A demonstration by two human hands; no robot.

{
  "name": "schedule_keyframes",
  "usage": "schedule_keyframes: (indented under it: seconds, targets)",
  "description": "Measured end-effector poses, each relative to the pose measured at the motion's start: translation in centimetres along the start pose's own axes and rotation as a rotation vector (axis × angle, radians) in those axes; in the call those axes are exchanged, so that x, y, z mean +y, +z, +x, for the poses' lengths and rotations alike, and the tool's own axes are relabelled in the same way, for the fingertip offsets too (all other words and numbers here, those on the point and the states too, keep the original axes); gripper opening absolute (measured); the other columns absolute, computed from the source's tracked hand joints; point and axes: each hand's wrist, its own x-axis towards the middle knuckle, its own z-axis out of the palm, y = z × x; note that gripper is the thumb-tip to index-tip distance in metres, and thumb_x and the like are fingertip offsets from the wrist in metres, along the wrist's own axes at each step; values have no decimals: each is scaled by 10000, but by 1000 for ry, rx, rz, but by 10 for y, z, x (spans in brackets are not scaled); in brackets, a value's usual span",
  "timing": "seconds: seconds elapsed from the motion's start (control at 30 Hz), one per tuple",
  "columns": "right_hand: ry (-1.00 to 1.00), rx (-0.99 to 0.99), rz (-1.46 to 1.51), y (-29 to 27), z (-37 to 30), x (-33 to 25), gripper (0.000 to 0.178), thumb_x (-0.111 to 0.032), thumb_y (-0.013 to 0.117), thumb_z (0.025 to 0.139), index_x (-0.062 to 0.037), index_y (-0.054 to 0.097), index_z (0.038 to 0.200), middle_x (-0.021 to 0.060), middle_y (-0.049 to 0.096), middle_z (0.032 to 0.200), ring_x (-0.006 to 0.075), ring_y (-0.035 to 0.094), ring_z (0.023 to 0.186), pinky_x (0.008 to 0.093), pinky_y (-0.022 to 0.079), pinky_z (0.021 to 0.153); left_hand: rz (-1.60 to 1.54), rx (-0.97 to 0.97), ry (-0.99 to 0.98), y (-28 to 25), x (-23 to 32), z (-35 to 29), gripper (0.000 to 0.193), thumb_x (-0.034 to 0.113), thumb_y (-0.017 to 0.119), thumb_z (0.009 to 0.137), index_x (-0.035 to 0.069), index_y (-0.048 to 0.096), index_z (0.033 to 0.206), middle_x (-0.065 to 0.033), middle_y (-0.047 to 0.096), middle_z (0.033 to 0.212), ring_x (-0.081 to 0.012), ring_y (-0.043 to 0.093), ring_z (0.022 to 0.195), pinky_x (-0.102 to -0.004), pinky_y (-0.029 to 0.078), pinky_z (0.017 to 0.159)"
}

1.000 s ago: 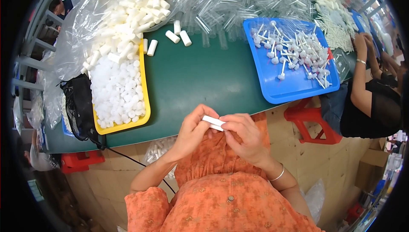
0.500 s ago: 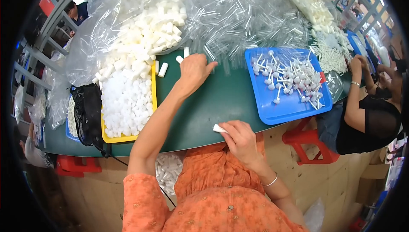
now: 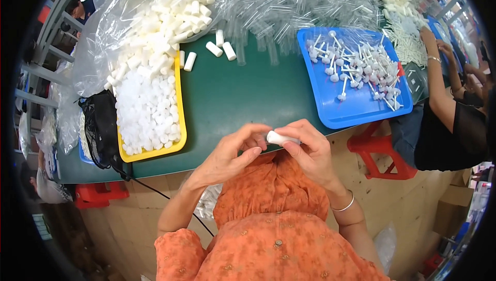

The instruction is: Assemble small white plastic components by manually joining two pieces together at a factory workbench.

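Observation:
Just over the table's front edge, my right hand point(image 3: 309, 152) pinches a short white cylinder point(image 3: 279, 137) between thumb and fingers; its left end sticks out toward the other hand. My left hand point(image 3: 231, 154) is beside that end, thumb and fingers curved but apart, with nothing visible between them. Several loose white cylinders point(image 3: 229, 50) lie on the green table point(image 3: 243, 97), beyond both hands. They match the heap of white cylinders point(image 3: 170, 20) at the back left.
At left, a yellow tray point(image 3: 182, 131) holds small white pieces, beside a black mesh bag point(image 3: 99, 126). The blue tray point(image 3: 328, 110) at right carries white-headed sticks. Clear tubes point(image 3: 289, 12) pile at the back. Another person point(image 3: 444, 131) sits at right near a red stool point(image 3: 380, 154).
My left hand has come back from the loose cylinders to beside my right hand. The right hand, still holding its white cylinder, has shifted slightly. The view has tilted a little.

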Motion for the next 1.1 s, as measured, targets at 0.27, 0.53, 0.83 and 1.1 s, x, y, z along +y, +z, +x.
schedule_keyframes:
  seconds: [0.27,0.53,0.83,1.1]
  targets:
    - [60,-148,-263,0,-18,-8,231,14,661,850,-39,703,1072,80,625,951,187,606,788,276,473,667,-63,-112,-102,4,-11,-13,292,94,582,977,8,554,1255,-8,585,997,-67,515,858,-222,443,703]
    - [-178,-239,-338,2,-10,-14,237,-15,708,811,-12,652,1041,100,617,905,220,622,755,308,496,649,351,-46,-28,12,0,-20,259,70,607,927,-6,593,1174,-69,638,953,-116,565,778,-261,468,695]
    - [220,-326,76,1,-27,0,188,16,658,891,44,629,1075,74,672,947,112,646,854,250,537,766,162,-46,-24,28,-12,-31,212,169,524,991,8,596,1107,-156,627,930,-289,597,813,-361,473,754]
    - [483,-416,424,1,-32,8,102,-8,626,929,32,621,1022,52,647,926,69,613,779,220,508,642,451,41,75,43,-17,-40,200,163,479,1010,-2,588,1033,-148,596,852,-301,578,749,-377,464,694]
